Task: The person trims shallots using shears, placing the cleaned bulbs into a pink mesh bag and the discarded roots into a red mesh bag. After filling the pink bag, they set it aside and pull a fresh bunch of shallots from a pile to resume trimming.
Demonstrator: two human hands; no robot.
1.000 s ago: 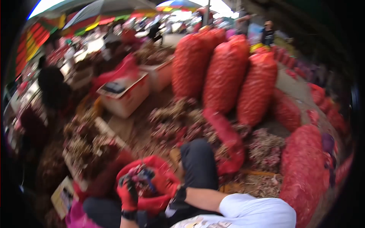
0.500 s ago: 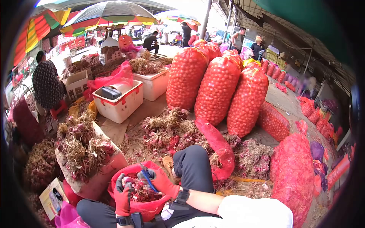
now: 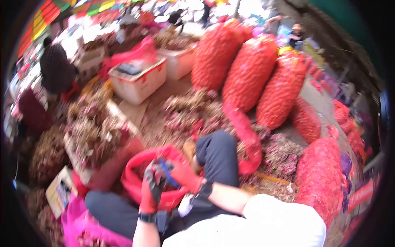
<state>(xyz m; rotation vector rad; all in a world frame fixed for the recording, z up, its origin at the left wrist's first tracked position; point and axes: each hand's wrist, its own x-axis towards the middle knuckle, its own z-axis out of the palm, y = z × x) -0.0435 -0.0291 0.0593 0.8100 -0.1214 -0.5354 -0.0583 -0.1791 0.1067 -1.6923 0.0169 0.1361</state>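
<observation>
Both my hands wear red gloves with grey palms, and they meet over a round container lined with red plastic [image 3: 133, 162] between my legs. My right hand [image 3: 185, 175] is closed round blue-handled shears [image 3: 168, 169], whose blades are blurred. My left hand [image 3: 152, 185] is close beside the shears with its fingers curled; what it holds, if anything, is smeared by motion. Reddish onions lie inside the container, mostly hidden behind my hands.
Onions with dry stalks are heaped on a foam box [image 3: 94, 136] at left and on the ground [image 3: 185, 115] ahead. Tall red mesh sacks [image 3: 251, 70] stand beyond, and another sack [image 3: 319, 177] is at my right. A white box [image 3: 138, 88] and a seated person [image 3: 57, 68] are farther left.
The view has tilted down and turned left, with blur. My left hand has risen from the container's near left side to beside the shears. My right hand still holds the shears.
</observation>
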